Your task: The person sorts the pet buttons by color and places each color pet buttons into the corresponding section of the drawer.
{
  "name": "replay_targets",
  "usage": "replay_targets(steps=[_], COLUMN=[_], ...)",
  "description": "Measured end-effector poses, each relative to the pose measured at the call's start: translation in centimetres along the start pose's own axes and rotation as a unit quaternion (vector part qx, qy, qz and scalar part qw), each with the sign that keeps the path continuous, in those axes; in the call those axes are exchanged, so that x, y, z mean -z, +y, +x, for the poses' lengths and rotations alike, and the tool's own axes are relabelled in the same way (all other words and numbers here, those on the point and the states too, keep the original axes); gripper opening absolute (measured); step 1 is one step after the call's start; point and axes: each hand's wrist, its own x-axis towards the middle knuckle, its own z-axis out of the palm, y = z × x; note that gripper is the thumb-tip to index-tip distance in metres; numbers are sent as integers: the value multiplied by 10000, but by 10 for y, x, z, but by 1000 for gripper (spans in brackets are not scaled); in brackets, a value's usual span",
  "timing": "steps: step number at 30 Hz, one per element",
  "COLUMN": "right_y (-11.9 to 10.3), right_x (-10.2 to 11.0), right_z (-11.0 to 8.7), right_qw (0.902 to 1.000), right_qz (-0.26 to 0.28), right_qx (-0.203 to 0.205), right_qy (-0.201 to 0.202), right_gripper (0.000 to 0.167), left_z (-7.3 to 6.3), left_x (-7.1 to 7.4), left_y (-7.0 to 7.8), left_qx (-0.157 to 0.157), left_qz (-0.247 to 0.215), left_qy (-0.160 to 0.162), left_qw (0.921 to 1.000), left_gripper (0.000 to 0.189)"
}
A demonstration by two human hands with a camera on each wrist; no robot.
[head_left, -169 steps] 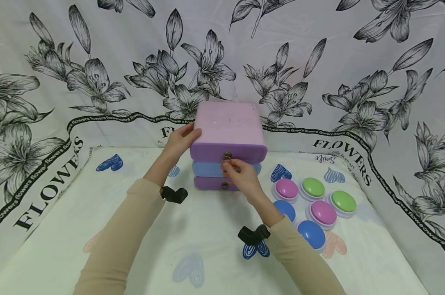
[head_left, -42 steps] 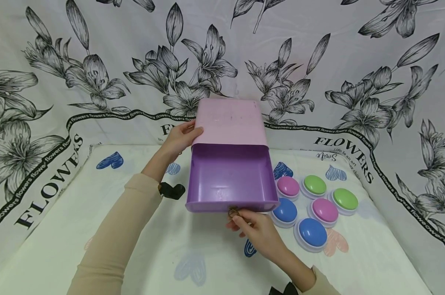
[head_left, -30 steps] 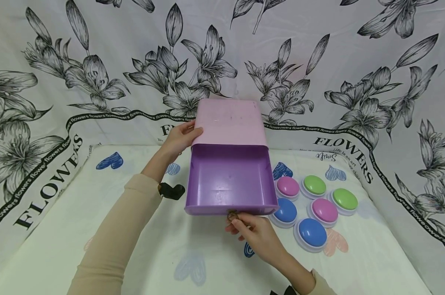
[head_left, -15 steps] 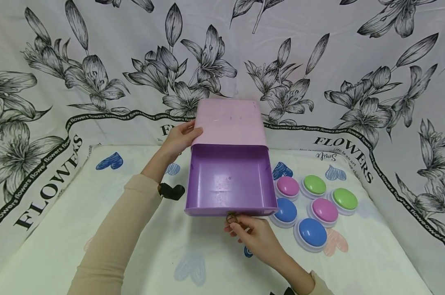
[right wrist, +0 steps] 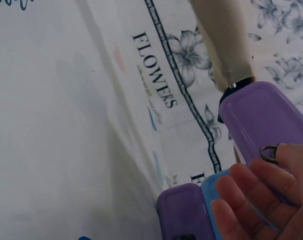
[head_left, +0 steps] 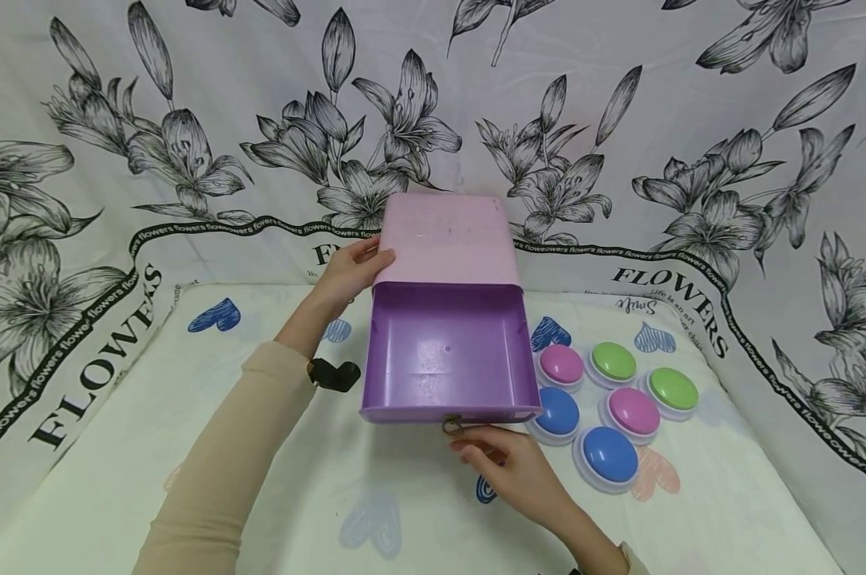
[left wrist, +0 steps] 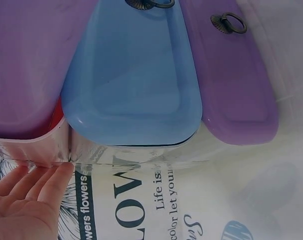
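Observation:
A small drawer cabinet with a pink top (head_left: 447, 239) stands at the middle of the table. Its top purple drawer (head_left: 447, 351) is pulled far out, with nothing inside. My left hand (head_left: 353, 271) rests against the cabinet's left side, thumb on the top edge; the left wrist view shows its fingers (left wrist: 54, 185) straight against the pink wall. Just at the right of the drawer's ring pull (head_left: 452, 425) is my right hand (head_left: 512, 471), fingers loosely bent and not round the ring. Below, the blue drawer (left wrist: 134, 75) and lower purple drawer (left wrist: 236, 80) are closed.
Right of the cabinet lie several round push lights or buttons with white bases: pink (head_left: 560, 365), green (head_left: 614, 362) and blue (head_left: 605, 455). A white cloth (head_left: 296, 495) with printed hearts covers the table. A flower-printed curtain (head_left: 583, 160) hangs behind.
The top drawer came out toward me, drawn by my right hand on its ring. Since half a second ago, my right fingers have let go of the ring and shifted slightly right. My left hand stays put.

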Motion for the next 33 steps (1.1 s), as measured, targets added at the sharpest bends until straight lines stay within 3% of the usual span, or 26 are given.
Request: replay_targets(steps=[5,10,18,25,33], right_y=[10,27,49,64,78], right_x=[7,20,47,71,88], right_z=[-8,-19,-33,-44,-60], right_qw=[9992,9933,9636,9454,9367], right_qz=[-325,-721,-1686,-2090,-2090], right_qx=[160,433,680,314,-427], right_qy=[181,789,1961,2480,2777], right_gripper=[18,22,37,54,66], left_z=[0,-1,0,0,-2], left_x=[0,0,0,0,-1], left_y=[0,0,-2,-1,0], left_qx=[28,6,-40,16,15], left_qz=[4,-25,-78,-19,38], left_qy=[-7,-9,48,72,46], left_qw=[10000,10000,10000,10000,10000], left_gripper=[67,67,67,66,67])
